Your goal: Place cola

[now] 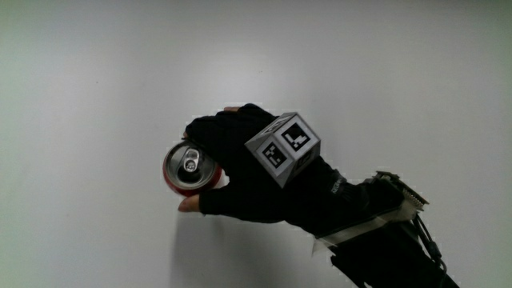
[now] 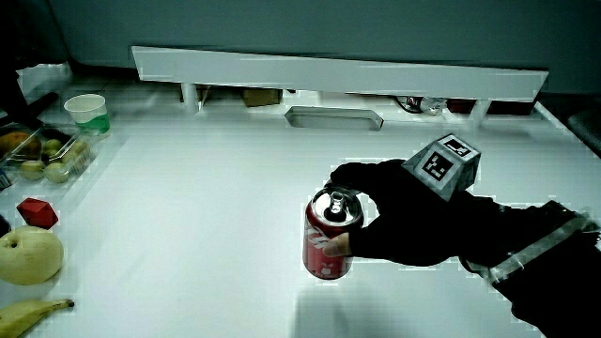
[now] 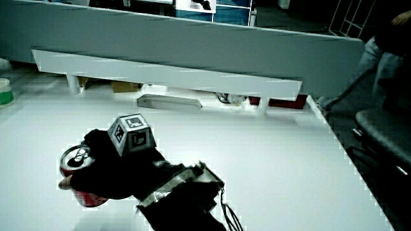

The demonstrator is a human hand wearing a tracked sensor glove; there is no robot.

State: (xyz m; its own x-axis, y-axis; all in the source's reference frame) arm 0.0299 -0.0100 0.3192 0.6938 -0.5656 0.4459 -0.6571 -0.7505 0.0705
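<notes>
A red cola can with a silver top stands upright on the white table. The gloved hand is wrapped around the can's side, thumb and fingers curled on it, with the patterned cube on its back. In both side views the can rests on the table surface with the hand closed around it; the hand hides much of the can's side.
At the table's edge in a side view lie a pear, a banana, a small red block, a clear tray of fruit and a paper cup. A low white partition runs along the table.
</notes>
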